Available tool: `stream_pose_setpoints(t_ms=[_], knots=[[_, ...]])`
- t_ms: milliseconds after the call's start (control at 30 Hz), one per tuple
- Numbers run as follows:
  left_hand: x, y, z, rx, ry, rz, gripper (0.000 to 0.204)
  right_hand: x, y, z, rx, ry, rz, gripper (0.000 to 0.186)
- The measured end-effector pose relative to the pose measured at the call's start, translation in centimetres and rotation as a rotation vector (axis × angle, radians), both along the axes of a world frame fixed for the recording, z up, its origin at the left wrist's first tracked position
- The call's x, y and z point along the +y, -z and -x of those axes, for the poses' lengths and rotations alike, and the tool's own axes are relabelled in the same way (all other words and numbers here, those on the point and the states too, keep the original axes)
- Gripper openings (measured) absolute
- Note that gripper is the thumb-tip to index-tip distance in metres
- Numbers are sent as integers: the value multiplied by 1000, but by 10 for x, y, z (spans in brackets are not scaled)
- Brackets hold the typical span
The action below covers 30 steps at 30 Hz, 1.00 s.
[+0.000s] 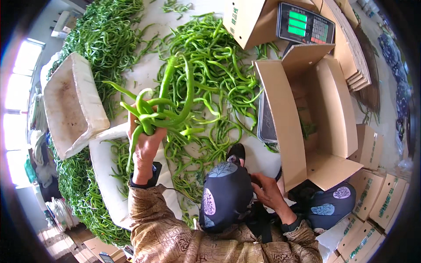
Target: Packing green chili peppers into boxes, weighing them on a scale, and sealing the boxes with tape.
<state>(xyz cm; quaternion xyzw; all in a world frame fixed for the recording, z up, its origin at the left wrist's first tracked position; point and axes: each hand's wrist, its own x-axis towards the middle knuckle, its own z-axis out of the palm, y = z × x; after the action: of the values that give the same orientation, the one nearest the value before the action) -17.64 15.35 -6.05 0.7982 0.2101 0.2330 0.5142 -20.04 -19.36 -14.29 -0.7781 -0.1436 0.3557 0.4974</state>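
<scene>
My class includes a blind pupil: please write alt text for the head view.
A person's left hand grips long green peppers near a larger pile; the right hand is near one knee. At right, an open cardboard box stands near a lit scale display.

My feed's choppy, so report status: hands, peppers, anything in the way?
Left hand gripping bunch of green peppers. Right hand at left knee, grip unclear. Possibly in the way: left flap of open carton, jutting toward pepper pile.

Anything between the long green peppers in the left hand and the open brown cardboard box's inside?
Yes: the left flap of the open brown cardboard box sticks outward, on the side facing the long green peppers in the left hand.
</scene>
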Motion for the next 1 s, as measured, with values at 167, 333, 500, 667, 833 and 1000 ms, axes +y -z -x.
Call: stream_pose_setpoints(t_ms=[167, 333, 500, 667, 833, 1000], knots=[[18, -10, 6, -237, 50, 438, 51, 3, -15, 1, 0, 37, -66, 25], [15, -22, -1, -387, 56, 877, 55, 8, -49, -4, -23, 115, -127, 23], [25, -39, -12, -496, 137, 899, 37, 9, -81, -13, -42, 149, -266, 20], [23, -60, -20, -559, 216, 913, 31, 26, -109, -33, -321, 117, -317, 28], [3, -68, -24, -485, 58, 994, 28, 80, -101, -51, -827, 153, -290, 33], [-24, -60, -24, -456, -22, 1067, 25, 87, -113, -50, -298, 236, -463, 24]])
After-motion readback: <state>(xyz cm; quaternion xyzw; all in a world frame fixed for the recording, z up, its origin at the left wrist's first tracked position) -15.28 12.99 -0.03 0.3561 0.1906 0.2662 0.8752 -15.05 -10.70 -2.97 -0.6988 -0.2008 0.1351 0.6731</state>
